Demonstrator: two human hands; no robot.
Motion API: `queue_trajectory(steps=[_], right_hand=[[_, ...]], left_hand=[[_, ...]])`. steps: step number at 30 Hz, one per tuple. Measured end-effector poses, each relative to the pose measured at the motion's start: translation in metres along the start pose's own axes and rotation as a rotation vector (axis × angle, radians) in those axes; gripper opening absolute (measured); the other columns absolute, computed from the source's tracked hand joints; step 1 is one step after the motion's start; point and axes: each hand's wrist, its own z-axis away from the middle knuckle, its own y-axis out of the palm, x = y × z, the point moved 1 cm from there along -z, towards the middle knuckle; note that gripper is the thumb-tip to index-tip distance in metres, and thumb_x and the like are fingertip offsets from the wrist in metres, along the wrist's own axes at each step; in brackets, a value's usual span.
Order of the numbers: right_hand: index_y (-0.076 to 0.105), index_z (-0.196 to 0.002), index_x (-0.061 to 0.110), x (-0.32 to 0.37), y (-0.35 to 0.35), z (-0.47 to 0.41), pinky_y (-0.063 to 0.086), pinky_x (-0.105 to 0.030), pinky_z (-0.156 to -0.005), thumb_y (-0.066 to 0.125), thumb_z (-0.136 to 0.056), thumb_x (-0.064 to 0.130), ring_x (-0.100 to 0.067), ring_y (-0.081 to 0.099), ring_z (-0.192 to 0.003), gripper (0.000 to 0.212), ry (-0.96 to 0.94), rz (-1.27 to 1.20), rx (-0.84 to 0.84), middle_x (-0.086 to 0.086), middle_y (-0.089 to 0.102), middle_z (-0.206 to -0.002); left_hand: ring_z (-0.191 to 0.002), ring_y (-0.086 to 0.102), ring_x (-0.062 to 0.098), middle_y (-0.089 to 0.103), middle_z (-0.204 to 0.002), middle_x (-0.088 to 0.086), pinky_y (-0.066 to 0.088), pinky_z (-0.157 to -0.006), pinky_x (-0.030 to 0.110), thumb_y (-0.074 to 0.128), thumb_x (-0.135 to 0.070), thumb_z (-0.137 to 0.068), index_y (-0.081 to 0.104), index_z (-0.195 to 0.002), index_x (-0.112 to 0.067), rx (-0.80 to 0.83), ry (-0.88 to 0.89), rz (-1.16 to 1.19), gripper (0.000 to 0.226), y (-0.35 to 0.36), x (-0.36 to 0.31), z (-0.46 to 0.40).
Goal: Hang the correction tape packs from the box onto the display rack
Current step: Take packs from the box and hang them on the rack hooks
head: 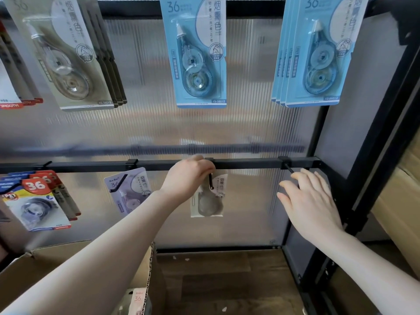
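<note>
- Correction tape pack (208, 197), grey, hangs on a black hook (211, 181) under the lower bar (245, 163) of the display rack (372, 142).
- Left hand (189, 177) curls round the top of that pack at the hook.
- Right hand (310, 200) is spread flat with straight fingers, holding nothing, just beside the bare hook (292, 170) to the right.
- Cardboard box (75, 251) sits below, another pack (137, 300) inside it.
- Blue packs (200, 53) hang on the upper bar.

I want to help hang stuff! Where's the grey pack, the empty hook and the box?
grey pack (208, 201): head view, blister bubble.
empty hook (290, 169): head view, black prong.
box (59, 247): head view, cardboard back flap.
</note>
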Motion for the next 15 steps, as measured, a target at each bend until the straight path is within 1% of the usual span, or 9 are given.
queue_trajectory(steps=[2, 4, 5, 6, 8, 9, 11, 12, 15], right_hand=[[0.069, -0.092, 0.004, 0.0, 0.0, 0.0, 0.029, -0.05, -0.106, 0.068, -0.083, 0.016, -0.042, 0.054, -0.113, 0.015, -0.018, 0.022, -0.023, -0.021, 0.063, -0.106], [0.068, -0.093, 0.003, 0.003, -0.002, 0.001, 0.029, -0.051, -0.108, 0.067, -0.084, 0.015, -0.041, 0.052, -0.116, 0.015, -0.037, 0.034, -0.03, -0.022, 0.063, -0.109], [0.068, -0.094, 0.003, 0.005, -0.002, 0.002, 0.03, -0.051, -0.109, 0.068, -0.082, 0.015, -0.041, 0.052, -0.116, 0.017, -0.044, 0.033, -0.026, -0.022, 0.063, -0.11], [0.068, -0.094, 0.003, 0.008, -0.003, 0.003, 0.029, -0.049, -0.109, 0.07, -0.08, 0.016, -0.041, 0.053, -0.116, 0.019, -0.052, 0.029, -0.023, -0.022, 0.063, -0.111], [0.068, -0.093, 0.003, 0.016, -0.003, 0.007, 0.027, -0.045, -0.108, 0.073, -0.077, 0.016, -0.04, 0.055, -0.114, 0.022, -0.061, 0.02, -0.004, -0.021, 0.063, -0.109], [0.068, -0.093, 0.004, 0.022, -0.003, 0.009, 0.031, -0.046, -0.107, 0.075, -0.075, 0.016, -0.039, 0.056, -0.112, 0.023, -0.06, 0.017, 0.011, -0.02, 0.064, -0.107], [0.069, -0.093, 0.005, 0.035, -0.005, 0.015, 0.041, -0.048, -0.099, 0.078, -0.071, 0.015, -0.038, 0.059, -0.108, 0.025, -0.058, 0.002, 0.043, -0.018, 0.065, -0.105], [0.069, -0.093, 0.005, 0.042, -0.005, 0.018, 0.044, -0.05, -0.095, 0.079, -0.07, 0.015, -0.038, 0.06, -0.107, 0.026, -0.06, -0.01, 0.061, -0.018, 0.065, -0.105], [0.07, -0.094, 0.006, 0.066, -0.004, 0.028, 0.05, -0.049, -0.086, 0.08, -0.069, 0.016, -0.037, 0.061, -0.105, 0.028, -0.058, -0.032, 0.126, -0.017, 0.066, -0.105]], left_hand=[[-0.089, 0.059, 0.027, 0.062, -0.103, 0.006, 0.047, -0.068, 0.035, 0.05, -0.023, -0.095, 0.066, -0.112, -0.014, -0.048, -0.015, -0.016, 0.024, -0.001, 0.001, 0.004], [-0.085, 0.061, 0.03, 0.064, -0.097, 0.007, 0.049, -0.064, 0.034, 0.05, -0.029, -0.093, 0.066, -0.11, -0.012, -0.077, 0.004, -0.056, 0.028, -0.004, 0.004, 0.014], [-0.083, 0.062, 0.031, 0.064, -0.097, 0.007, 0.05, -0.063, 0.034, 0.046, -0.032, -0.091, 0.065, -0.109, -0.011, -0.08, 0.016, -0.084, 0.033, -0.007, 0.006, 0.021], [-0.085, 0.063, 0.031, 0.065, -0.099, 0.007, 0.053, -0.064, 0.035, 0.042, -0.034, -0.089, 0.065, -0.11, -0.01, -0.073, 0.022, -0.115, 0.039, -0.009, 0.009, 0.029], [-0.094, 0.063, 0.031, 0.065, -0.108, 0.01, 0.055, -0.07, 0.038, 0.039, -0.036, -0.087, 0.063, -0.115, -0.008, -0.036, 0.015, -0.173, 0.046, -0.015, 0.014, 0.048], [-0.098, 0.063, 0.031, 0.065, -0.111, 0.011, 0.055, -0.074, 0.038, 0.039, -0.037, -0.087, 0.062, -0.117, -0.007, -0.015, 0.007, -0.193, 0.048, -0.018, 0.016, 0.059], [-0.103, 0.062, 0.03, 0.064, -0.115, 0.011, 0.054, -0.078, 0.038, 0.038, -0.04, -0.088, 0.06, -0.119, -0.008, 0.036, -0.009, -0.224, 0.05, -0.021, 0.023, 0.081], [-0.105, 0.061, 0.029, 0.063, -0.118, 0.011, 0.054, -0.08, 0.038, 0.038, -0.042, -0.088, 0.059, -0.12, -0.008, 0.065, -0.019, -0.23, 0.051, -0.022, 0.027, 0.092], [-0.111, 0.06, 0.028, 0.061, -0.123, 0.01, 0.053, -0.083, 0.039, 0.048, -0.046, -0.089, 0.057, -0.124, -0.011, 0.13, -0.032, -0.244, 0.05, -0.028, 0.041, 0.125]])
